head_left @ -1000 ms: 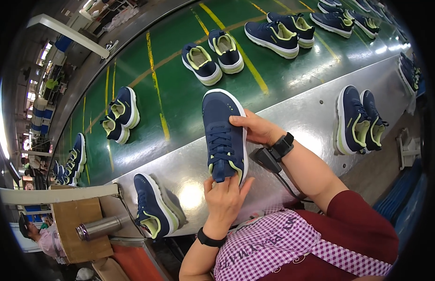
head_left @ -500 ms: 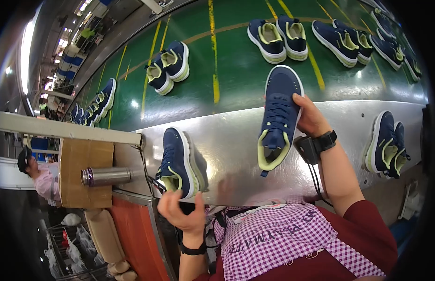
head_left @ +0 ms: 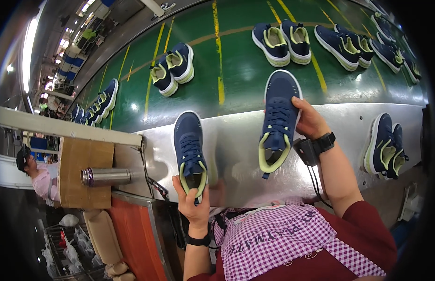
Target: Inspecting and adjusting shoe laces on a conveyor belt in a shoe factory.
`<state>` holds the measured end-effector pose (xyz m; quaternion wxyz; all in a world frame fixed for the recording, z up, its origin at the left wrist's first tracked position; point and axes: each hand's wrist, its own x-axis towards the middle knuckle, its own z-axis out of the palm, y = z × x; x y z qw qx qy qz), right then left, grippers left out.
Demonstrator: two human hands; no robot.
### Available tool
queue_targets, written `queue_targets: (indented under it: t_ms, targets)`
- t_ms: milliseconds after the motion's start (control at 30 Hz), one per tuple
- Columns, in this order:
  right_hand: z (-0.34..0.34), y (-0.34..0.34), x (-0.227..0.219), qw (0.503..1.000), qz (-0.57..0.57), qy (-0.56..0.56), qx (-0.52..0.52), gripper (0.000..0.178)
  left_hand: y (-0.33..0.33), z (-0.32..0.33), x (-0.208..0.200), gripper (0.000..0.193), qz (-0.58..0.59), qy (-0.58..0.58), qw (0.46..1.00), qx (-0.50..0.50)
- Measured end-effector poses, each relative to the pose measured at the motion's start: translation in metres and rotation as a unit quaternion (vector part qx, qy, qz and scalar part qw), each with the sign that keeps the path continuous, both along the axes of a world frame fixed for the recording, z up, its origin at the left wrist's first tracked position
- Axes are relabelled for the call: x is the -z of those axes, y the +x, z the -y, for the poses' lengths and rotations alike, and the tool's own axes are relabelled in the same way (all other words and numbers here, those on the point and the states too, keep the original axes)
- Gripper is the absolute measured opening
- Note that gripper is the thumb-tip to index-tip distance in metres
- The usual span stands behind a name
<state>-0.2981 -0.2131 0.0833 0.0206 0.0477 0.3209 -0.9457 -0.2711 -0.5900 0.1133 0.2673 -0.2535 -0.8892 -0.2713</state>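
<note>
My left hand (head_left: 194,206) grips a navy sneaker (head_left: 190,144) by its heel, fingers and thumb around the pale-green collar. Its toe points away from me, over the metal ledge (head_left: 231,164). In my right hand (head_left: 312,118) is a second navy sneaker (head_left: 278,110) with a white sole edge, held by its right side near the forefoot. Its fingers are partly hidden under the shoe. Both shoes show their laces and upper sides, roughly side by side with a gap between them.
Beyond the ledge runs a green conveyor belt (head_left: 236,93) with yellow lines. Pairs of matching sneakers (head_left: 173,69) stand along it. Another pair (head_left: 385,147) sits on the ledge at right. At left are a metal flask (head_left: 107,176), a cardboard piece (head_left: 86,199) and a pale rail (head_left: 67,126). A person (head_left: 39,173) is farther left.
My left hand has taken hold of the left sneaker at the heel and lifted and turned it, moving it rightward. The right-hand sneaker has barely moved.
</note>
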Motion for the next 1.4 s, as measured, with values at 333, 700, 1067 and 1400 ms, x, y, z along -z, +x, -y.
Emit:
queue_targets:
  t_ms: [333, 700, 1067, 1400]
  targets:
    - [0.01, 0.001, -0.012, 0.998, 0.01, 0.043, -0.042, 0.047, -0.008, -0.057, 0.006, 0.044, -0.055, 0.027, 0.989, 0.134]
    - [0.02, 0.003, -0.022, 0.995, 0.02, 0.067, -0.071, 0.056, 0.005, -0.07, 0.029, 0.063, -0.005, 0.03, 0.982, 0.186]
    - [0.021, 0.001, -0.014, 0.995, -0.012, 0.052, -0.085, 0.058, 0.012, -0.07, 0.018, 0.059, 0.018, 0.042, 0.981, 0.191]
    - [0.025, -0.009, -0.019, 0.826, -0.115, 0.52, 0.184, 0.048, -0.013, -0.046, -0.043, 0.041, 0.182, 0.019, 0.96, 0.214]
